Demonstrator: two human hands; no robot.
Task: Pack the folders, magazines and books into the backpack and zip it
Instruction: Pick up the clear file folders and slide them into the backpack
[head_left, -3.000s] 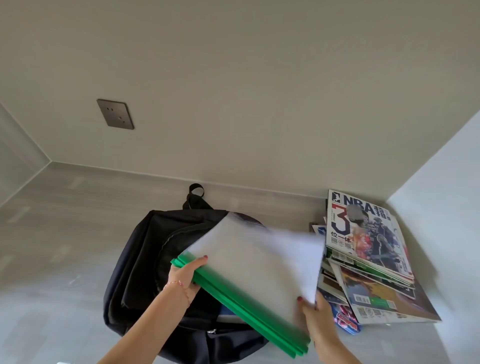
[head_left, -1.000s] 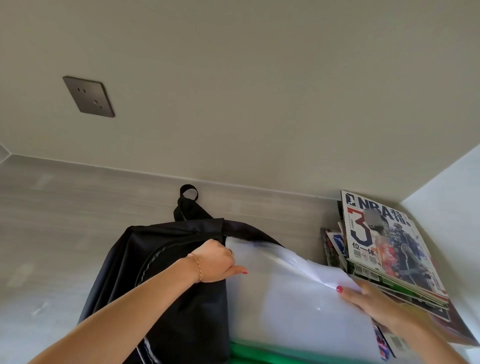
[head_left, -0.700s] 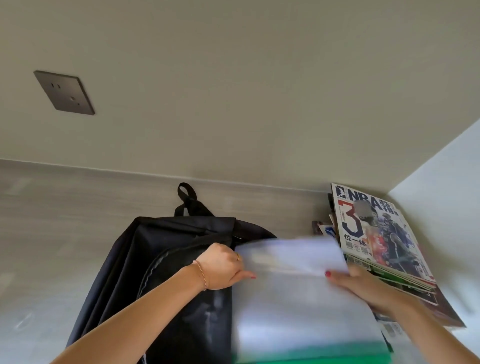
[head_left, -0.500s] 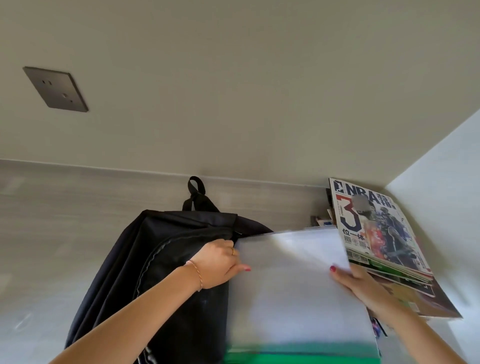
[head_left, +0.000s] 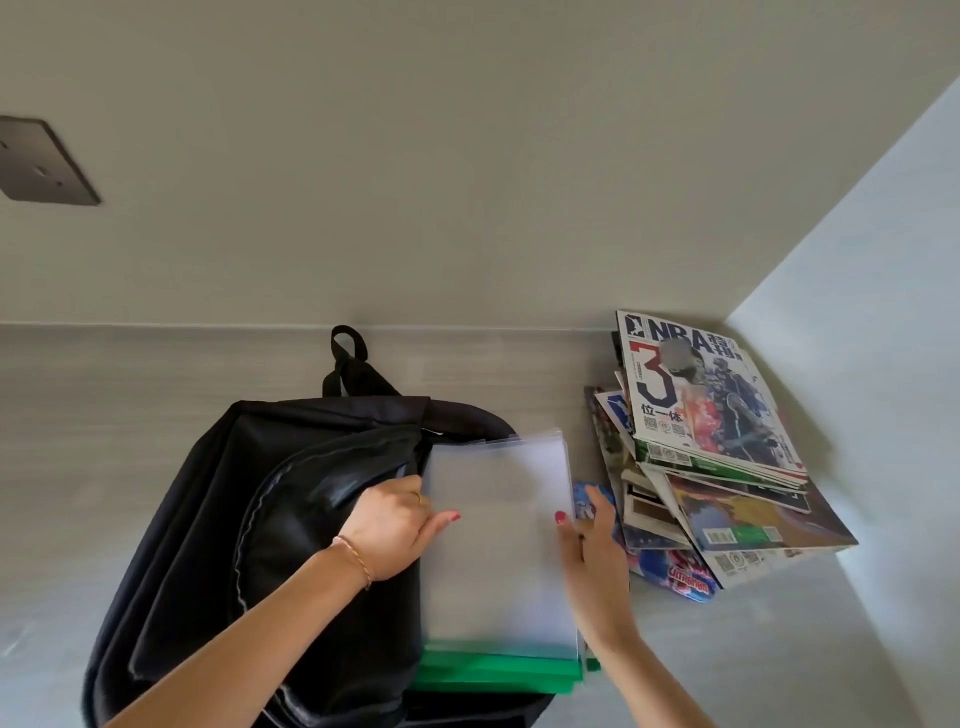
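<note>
Slid deeper into the bag since half a second ago: folders (head_left: 498, 540) now with the clear top edge level with the mouth, green spines alone left sticking out at the near end. Left fingers (head_left: 415, 512) closed on the lip of the black backpack (head_left: 249, 519), pulling the opening wide, thumb laid across the clear cover. Right fingers (head_left: 597, 506) loosely spread along the folders' right edge, thumb on the cover, steering rather than clamping. Left hand (head_left: 387, 530) braced on the fabric, right hand (head_left: 597, 561) beside the stack of magazines (head_left: 717, 447), which sits untouched on the surface (head_left: 779, 649) against the corner wall. Probably one more push before the green edge clears the zip line. Most of the job still open: magazines and books unpacked, zip undone.
</note>
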